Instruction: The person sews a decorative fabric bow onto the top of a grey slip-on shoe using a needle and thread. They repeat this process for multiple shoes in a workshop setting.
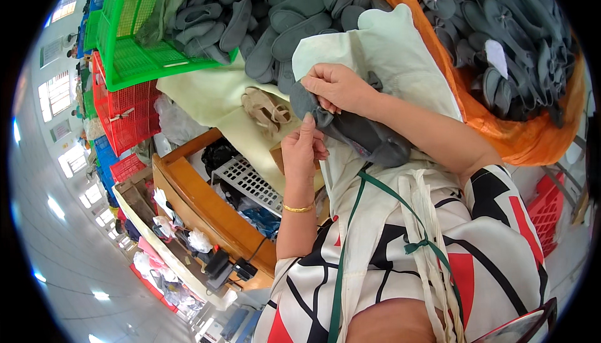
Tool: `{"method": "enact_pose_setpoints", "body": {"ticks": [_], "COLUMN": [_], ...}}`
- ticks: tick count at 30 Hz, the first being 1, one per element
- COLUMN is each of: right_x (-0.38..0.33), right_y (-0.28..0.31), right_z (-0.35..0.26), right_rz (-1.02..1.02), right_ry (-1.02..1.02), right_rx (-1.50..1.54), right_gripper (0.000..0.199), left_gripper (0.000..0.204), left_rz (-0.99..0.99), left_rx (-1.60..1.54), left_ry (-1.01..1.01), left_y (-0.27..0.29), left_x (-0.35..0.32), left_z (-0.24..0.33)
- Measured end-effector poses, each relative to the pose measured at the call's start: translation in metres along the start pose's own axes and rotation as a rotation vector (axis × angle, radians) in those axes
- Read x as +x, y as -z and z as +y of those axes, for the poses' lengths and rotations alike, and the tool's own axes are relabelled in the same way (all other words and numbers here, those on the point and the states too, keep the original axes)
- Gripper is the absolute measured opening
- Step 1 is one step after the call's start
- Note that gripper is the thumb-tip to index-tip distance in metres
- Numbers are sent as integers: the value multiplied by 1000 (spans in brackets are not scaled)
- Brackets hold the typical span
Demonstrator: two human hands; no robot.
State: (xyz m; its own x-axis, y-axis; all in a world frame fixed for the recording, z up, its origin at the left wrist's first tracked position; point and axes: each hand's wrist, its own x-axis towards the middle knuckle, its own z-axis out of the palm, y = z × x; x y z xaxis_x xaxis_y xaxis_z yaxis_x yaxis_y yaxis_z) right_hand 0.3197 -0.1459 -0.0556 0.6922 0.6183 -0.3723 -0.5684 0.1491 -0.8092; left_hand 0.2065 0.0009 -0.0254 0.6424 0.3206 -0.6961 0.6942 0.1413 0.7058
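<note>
A dark grey flat shoe [369, 138] lies across my lap, its toe end pointing to the upper left. My right hand [341, 89] is closed in a pinch at the front of it, the fingers partly hiding what they grip. From below, my left hand [303, 149] holds the shoe's edge, thumb up and fingers curled under. White cloth [400, 55] is spread beneath and beyond the shoe. Just to the left, a beige strappy sandal [266, 108] rests on the pale yellow sheet [206, 92].
Many grey shoe pieces [300, 33] are heaped ahead, partly in a green crate [134, 30]. An orange sack [447, 74] full of grey shoes [501, 30] stands at the right. A wooden drawer [206, 186] holding a white perforated basket [250, 183] is at the left, near a red crate [128, 108].
</note>
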Motion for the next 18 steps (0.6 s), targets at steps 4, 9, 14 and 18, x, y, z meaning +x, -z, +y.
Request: {"method": "enact_pose_setpoints", "body": {"ticks": [4, 9, 14, 18], "right_x": [-6, -4, -18, -34], "right_y": [4, 0, 26, 111], "right_z": [1, 13, -18, -33], "right_rz": [18, -26, 112, 289], "right_ry": [36, 93, 58, 274], "right_rx": [38, 28, 72, 330], "right_gripper": [25, 23, 20, 16], "left_gripper": [48, 35, 25, 24], "left_rz": [39, -19, 48, 24], "left_rx": [95, 11, -19, -12], "left_ry": [-44, -145, -329, -302], "left_y": [-6, -13, 10, 20], "left_x": [-2, 6, 26, 33], "left_z": [4, 3, -9, -18]}}
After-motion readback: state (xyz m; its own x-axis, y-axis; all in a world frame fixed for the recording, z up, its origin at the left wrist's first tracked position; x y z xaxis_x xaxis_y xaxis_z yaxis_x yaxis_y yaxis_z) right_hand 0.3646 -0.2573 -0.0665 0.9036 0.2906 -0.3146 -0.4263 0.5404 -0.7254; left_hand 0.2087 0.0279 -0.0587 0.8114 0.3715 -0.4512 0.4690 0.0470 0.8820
